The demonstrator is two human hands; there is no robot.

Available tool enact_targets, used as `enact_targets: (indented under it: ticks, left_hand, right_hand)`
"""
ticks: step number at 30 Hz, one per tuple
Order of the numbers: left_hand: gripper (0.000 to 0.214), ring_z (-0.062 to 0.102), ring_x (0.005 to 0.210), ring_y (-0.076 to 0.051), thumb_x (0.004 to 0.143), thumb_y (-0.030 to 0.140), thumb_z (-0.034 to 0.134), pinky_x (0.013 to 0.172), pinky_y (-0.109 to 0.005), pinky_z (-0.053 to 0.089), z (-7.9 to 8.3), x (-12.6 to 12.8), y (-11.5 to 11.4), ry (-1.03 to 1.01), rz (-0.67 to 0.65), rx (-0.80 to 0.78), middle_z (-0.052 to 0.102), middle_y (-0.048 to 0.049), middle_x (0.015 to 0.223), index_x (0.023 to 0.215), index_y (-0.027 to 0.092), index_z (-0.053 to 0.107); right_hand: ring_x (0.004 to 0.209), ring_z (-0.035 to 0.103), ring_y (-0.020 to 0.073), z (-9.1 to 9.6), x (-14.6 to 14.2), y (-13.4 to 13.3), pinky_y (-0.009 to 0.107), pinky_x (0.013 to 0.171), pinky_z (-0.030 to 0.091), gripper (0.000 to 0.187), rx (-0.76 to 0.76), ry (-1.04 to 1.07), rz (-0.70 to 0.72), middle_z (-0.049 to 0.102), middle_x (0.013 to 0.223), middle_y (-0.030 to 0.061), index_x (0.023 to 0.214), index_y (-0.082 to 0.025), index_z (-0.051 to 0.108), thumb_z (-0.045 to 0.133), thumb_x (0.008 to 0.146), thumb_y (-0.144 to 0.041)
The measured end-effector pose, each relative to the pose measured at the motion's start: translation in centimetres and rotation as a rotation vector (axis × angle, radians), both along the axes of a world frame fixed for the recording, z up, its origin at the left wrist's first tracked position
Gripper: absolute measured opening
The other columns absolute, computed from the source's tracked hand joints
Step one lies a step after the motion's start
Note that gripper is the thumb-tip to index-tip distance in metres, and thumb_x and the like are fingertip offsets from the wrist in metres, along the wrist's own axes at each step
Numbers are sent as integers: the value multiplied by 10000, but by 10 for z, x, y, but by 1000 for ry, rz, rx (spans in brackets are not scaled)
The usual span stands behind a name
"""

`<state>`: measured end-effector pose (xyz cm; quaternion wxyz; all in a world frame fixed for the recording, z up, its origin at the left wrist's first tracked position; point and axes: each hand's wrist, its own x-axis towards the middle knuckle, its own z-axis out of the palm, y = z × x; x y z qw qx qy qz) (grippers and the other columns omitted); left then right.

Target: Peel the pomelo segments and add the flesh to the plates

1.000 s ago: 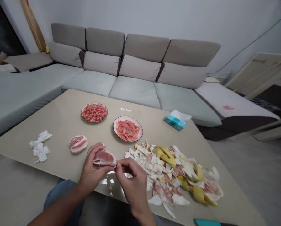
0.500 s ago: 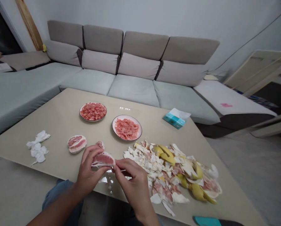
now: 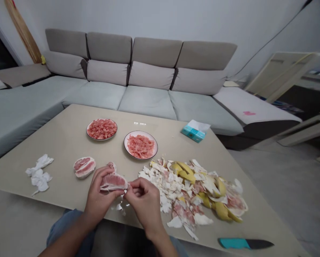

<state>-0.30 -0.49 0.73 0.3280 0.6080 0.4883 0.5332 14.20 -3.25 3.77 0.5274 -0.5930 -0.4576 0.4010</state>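
My left hand (image 3: 99,196) is closed around a pomelo segment (image 3: 114,181), pink inside with white membrane along its edges. The thumb and fingers of my right hand (image 3: 145,200) pinch the right tip of that same segment. Both hands are above the near edge of the table. Just behind my left fingers shows a small whitish-pink piece (image 3: 111,166), partly hidden. To the left lies a larger peeled pomelo chunk (image 3: 84,167). Two plates hold pink pulp: one plate (image 3: 126,151) in the middle, another plate (image 3: 88,135) farther left.
A heap of white pith and yellow peel (image 3: 186,192) spreads right of my hands. A knife (image 3: 245,243) with a turquoise handle lies at the near right edge. Crumpled tissues (image 3: 40,175) are at left, a tissue pack (image 3: 194,131) at the back right. A sofa (image 3: 146,98) stands behind the table (image 3: 55,142).
The view has shifted slightly, bringing the whole knife into sight. My right fingers still pinch the segment's tip, and my left hand keeps its hold.
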Motion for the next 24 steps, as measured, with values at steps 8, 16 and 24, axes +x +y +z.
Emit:
enact_targets:
  ticks: [8,16,24]
  left_hand:
    - [761,575,736,-129,511,368,890,663,-204,435,8,0,1,-625,-489,-561,604,-4,911,1161,244,515]
    - [577,456,1187,-281,754,519,666,976,-325,367,6,-7,8,-123,-493,-360,496,-94,1292,1253,249,562]
    - [546,539,536,-157,890,468,429,490,-247,398,3,4,-2,-521,-597,-647,623,-45,705,1313,127,481]
  right_hand:
    - [353,520,69,-3,12,5,166,403,399,348,-133,630,316,632,510,-14,640,-145,579,788,634,-423]
    - [403,545,74,3,1,2,164,442,411,328,-168,459,269,600,499,-31,687,-136,611,779,661,-417]
    - [378,535,97,-7,-3,4,201,451,436,373,-156,612,373,575,427,-38,695,-154,579,785,648,-461]
